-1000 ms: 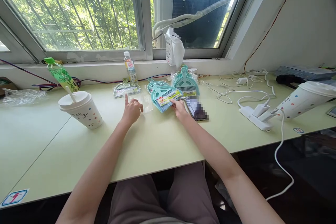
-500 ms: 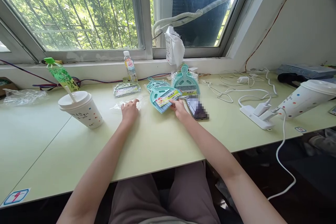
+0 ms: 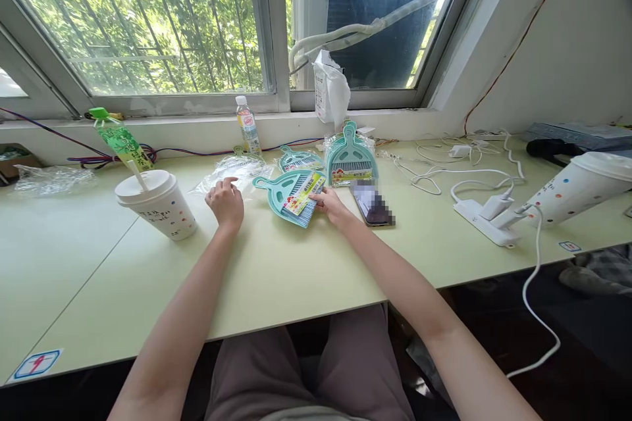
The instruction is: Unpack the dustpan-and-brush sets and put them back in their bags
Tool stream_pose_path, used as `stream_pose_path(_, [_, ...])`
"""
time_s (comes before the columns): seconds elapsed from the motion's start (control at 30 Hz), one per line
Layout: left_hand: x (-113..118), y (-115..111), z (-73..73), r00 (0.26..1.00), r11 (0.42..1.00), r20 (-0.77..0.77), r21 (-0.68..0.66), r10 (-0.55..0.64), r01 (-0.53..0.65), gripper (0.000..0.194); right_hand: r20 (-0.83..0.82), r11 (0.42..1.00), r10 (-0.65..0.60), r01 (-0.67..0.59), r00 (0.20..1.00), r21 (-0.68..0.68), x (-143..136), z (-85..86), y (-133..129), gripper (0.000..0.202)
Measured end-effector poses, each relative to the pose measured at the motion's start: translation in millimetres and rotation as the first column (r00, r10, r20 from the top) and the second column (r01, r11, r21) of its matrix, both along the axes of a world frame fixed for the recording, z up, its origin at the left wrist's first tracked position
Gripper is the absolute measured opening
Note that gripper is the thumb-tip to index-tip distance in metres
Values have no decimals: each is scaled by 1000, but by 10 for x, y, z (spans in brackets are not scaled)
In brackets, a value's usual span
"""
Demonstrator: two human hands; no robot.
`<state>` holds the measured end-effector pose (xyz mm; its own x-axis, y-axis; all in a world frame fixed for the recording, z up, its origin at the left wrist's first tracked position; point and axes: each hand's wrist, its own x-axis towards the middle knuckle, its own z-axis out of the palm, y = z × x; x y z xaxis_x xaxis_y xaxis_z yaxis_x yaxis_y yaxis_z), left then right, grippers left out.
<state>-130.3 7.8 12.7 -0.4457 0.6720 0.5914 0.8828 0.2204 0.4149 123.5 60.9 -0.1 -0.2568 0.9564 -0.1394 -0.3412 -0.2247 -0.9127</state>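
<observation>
My right hand is closed on the bristle end of a teal dustpan and brush set with a yellow label; its handle points left. Curled at the top edge of a clear plastic bag, my left hand seems to pinch the film. Another teal set lies behind the held one. A stack of teal sets in clear wrap leans near the windowsill. The phone rests just right of my right hand.
A white cup with a straw and a green bottle stand at left, a small bottle by the sill. On the right are a power strip, white cables and another cup. Crumpled plastic lies far left.
The held dustpan set has turned, its handle swinging to the left, and come slightly nearer. My left hand has moved left and its fingers have curled; the clear plastic there is spread wider.
</observation>
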Motion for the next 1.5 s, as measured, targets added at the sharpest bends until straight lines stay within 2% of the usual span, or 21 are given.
stream_pose_path(0.2, [144, -12, 26, 987, 985, 3, 51, -163, 162, 34, -31, 998, -60, 60, 998, -4, 2, -38, 28, 27])
stream_pose_path(0.4, [268, 13, 31, 932, 931, 61, 102, -357, 350, 30, -57, 997, 27, -23, 998, 72, 0, 12, -14, 28])
stream_pose_path(0.57, [308, 17, 4, 880, 880, 108, 182, -462, 439, 39, -76, 995, -18, 25, 997, 100, -44, -15, -42, 30])
stream_pose_path(0.67, [332, 20, -17, 877, 866, 139, 288, -461, 409, 38, -101, 992, -57, 68, 993, 105, -42, -22, -41, 34])
stream_pose_path(0.77, [335, 29, -13, 898, 863, 216, 429, -384, 266, 27, -133, 988, -80, 96, 988, 121, -27, -4, -38, 37])
stream_pose_path(0.8, [326, 37, -9, 887, 861, 278, 461, -368, 213, 39, -141, 986, -86, 104, 986, 127, -23, 3, -37, 38])
stream_pose_path(0.83, [310, 50, -4, 854, 861, 363, 479, -373, 172, 56, -147, 985, -89, 109, 985, 133, -20, 8, -36, 38])
stream_pose_path(0.87, [290, 67, 0, 789, 861, 468, 487, -399, 146, 71, -150, 984, -89, 110, 985, 141, -19, 12, -35, 38])
stream_pose_path(0.9, [267, 86, 3, 682, 861, 583, 489, -442, 140, 79, -150, 983, -88, 110, 985, 147, -19, 14, -34, 38])
stream_pose_path(0.93, [243, 108, 2, 532, 860, 692, 487, -488, 155, 81, -147, 982, -83, 106, 986, 153, -21, 14, -35, 38])
stream_pose_path(1.0, [201, 149, -7, 186, 844, 829, 485, -527, 231, 73, -137, 982, -72, 94, 988, 164, -27, 13, -40, 37])
stream_pose_path(1.03, [189, 164, -14, 49, 827, 851, 492, -522, 273, 68, -129, 982, -66, 87, 989, 169, -31, 12, -44, 36])
stream_pose_path(1.07, [184, 174, -23, -41, 811, 859, 496, -510, 310, 63, -120, 982, -59, 79, 991, 174, -36, 11, -49, 35])
stream_pose_path(1.13, [202, 177, -39, -108, 780, 862, 495, -494, 382, 54, -106, 981, -43, 62, 993, 182, -44, 8, -58, 34])
stream_pose_path(1.33, [370, 97, -22, -156, 675, 852, 497, -500, 545, 37, -134, 981, -72, 95, 988, 169, -53, -17, -38, 33])
stream_pose_path(1.43, [443, 54, -13, -173, 640, 861, 476, -478, 604, 37, -155, 979, -102, 126, 983, 158, -55, -28, -20, 34])
stream_pose_path(1.5, [481, 36, -22, -170, 636, 866, 466, -469, 615, 37, -141, 979, -103, 125, 985, 159, -59, -24, -17, 36])
